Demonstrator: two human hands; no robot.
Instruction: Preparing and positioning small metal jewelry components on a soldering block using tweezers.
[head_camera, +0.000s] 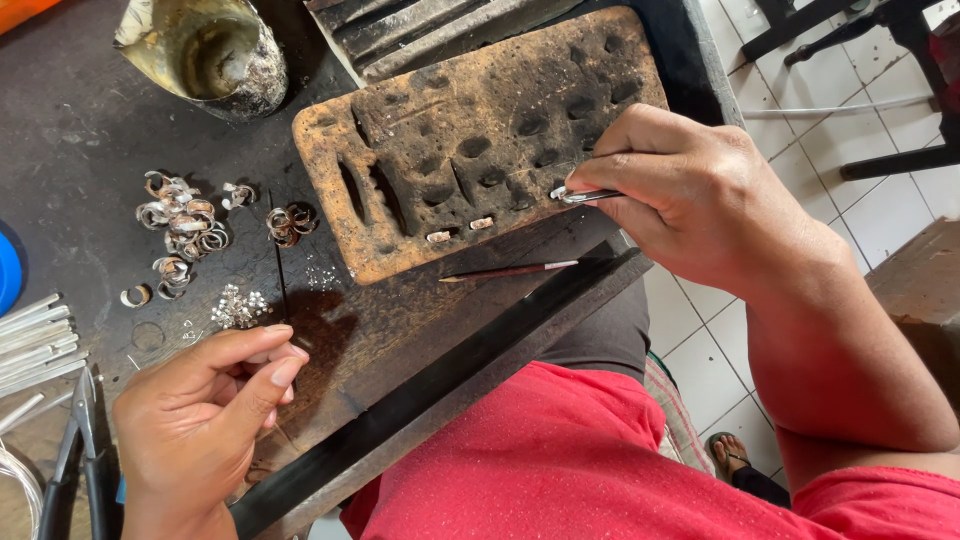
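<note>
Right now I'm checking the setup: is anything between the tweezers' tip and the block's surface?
Nothing visible. The right hand holds the tweezers, their tip with a small silver piece right at the pitted block.

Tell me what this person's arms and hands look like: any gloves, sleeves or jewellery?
Both hands are bare: no gloves, rings or watch show on the left hand or the right hand. The forearms are uncovered too, with no sleeve reaching the wrists. The person wears a red top, seen at the bottom of the view. The fingernails are short and unpainted.
</note>
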